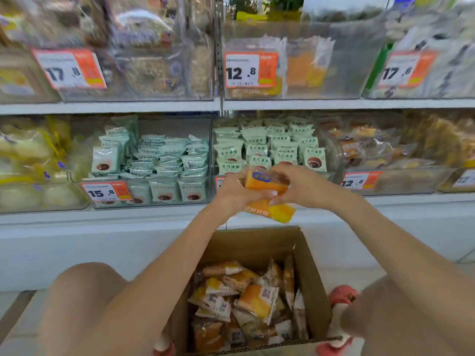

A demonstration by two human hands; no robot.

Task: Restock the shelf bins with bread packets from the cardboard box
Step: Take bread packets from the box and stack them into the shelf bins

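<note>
Above the cardboard box (259,242), my left hand (237,192) and right hand (299,186) gripped what looked like two orange bread packets (267,186) between them.

left hand (235,192) + right hand (299,187): grip bread packets (267,195) | above open cardboard box (314,286) | facing shelf bins (331,176)

Orange-and-yellow bread packets (267,196) with a blue label; brown cardboard box (312,286); pale green packets (257,147); white-and-orange price tags (250,69); pink, possibly slippers (341,295).
</note>
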